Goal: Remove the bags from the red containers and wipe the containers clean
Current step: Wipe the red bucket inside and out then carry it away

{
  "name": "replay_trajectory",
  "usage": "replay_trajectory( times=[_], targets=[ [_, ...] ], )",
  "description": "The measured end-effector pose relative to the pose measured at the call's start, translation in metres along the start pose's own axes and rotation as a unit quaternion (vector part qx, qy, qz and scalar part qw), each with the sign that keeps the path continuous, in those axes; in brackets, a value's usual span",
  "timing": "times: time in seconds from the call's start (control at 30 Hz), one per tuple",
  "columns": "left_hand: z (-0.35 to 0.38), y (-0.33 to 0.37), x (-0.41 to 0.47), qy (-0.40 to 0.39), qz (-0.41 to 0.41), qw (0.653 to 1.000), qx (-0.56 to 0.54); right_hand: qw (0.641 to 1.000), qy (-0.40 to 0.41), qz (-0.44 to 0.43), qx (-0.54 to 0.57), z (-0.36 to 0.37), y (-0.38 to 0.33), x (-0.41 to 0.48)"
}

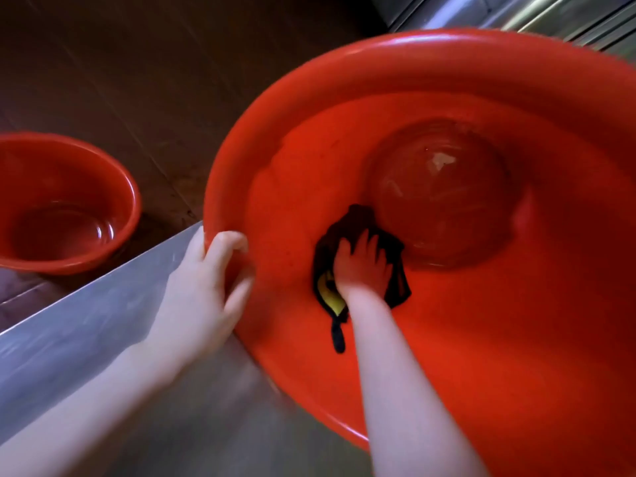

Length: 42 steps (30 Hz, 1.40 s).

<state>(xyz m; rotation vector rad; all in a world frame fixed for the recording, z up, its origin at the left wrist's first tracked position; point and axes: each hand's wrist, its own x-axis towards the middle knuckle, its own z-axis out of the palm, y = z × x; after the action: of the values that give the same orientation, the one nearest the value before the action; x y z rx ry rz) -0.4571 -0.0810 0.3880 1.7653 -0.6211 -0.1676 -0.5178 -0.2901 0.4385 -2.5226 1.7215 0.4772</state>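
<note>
A large red basin fills the right of the head view, tilted toward me on a steel table. My left hand grips the basin's left rim, thumb over the edge. Inside the basin my right hand presses a dark cloth with a yellow patch against the inner wall, fingers spread flat on it. The basin's round bottom lies just beyond the cloth and shows a pale smudge. No bag is in view.
A second, smaller red basin sits on the dark wooden floor at the left, below the table edge. Shiny metal fixtures run along the top right behind the large basin.
</note>
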Motion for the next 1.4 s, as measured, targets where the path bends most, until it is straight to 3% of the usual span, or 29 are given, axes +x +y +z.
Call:
replay_trajectory(
  times=[0.1, 0.2, 0.3, 0.43, 0.57, 0.77, 0.87, 0.93, 1.0, 1.13, 1.27, 1.4],
  targets=[
    [-0.001, 0.001, 0.0, 0.004, -0.001, 1.0, -0.008, 0.993, 0.056, -0.085, -0.061, 0.024, -0.004, -0.051],
    [-0.002, 0.001, 0.002, 0.005, 0.003, 1.0, -0.011, 0.975, 0.097, -0.2, -0.013, 0.049, -0.008, -0.132],
    [-0.002, 0.001, 0.003, -0.002, -0.004, 1.0, -0.008, 0.971, 0.093, -0.221, 0.024, 0.052, -0.013, -0.155],
    [-0.003, 0.003, 0.002, -0.004, -0.005, 1.0, -0.014, 0.983, 0.101, -0.156, -0.006, 0.037, -0.019, -0.078],
    [-0.004, 0.004, 0.001, -0.007, -0.004, 1.0, -0.01, 0.99, 0.046, -0.038, 0.131, 0.01, -0.03, 0.003],
    [-0.025, 0.002, -0.006, -0.036, 0.032, 0.999, 0.015, 0.991, 0.06, -0.083, 0.09, 0.019, -0.009, 0.019],
    [-0.046, 0.018, 0.021, 0.031, 0.128, 0.988, 0.084, 0.992, 0.047, -0.109, 0.037, 0.02, 0.011, 0.016],
    [-0.052, 0.035, 0.045, 0.014, 0.215, 0.968, 0.126, 0.993, 0.03, -0.109, 0.023, 0.02, 0.028, 0.012],
    [-0.051, 0.052, 0.056, -0.039, 0.248, 0.955, 0.159, 0.995, 0.01, -0.099, 0.005, 0.02, 0.051, 0.007],
    [-0.027, 0.062, 0.022, -0.137, 0.181, 0.966, 0.121, 0.993, -0.001, -0.088, -0.081, 0.02, 0.116, -0.008],
    [0.01, 0.057, -0.019, -0.157, 0.114, 0.979, 0.056, 0.989, -0.009, -0.045, -0.141, 0.017, 0.164, -0.019],
    [0.023, 0.053, -0.026, -0.147, 0.084, 0.985, 0.03, 0.993, 0.014, 0.036, -0.114, 0.017, 0.144, -0.03]
  ],
)
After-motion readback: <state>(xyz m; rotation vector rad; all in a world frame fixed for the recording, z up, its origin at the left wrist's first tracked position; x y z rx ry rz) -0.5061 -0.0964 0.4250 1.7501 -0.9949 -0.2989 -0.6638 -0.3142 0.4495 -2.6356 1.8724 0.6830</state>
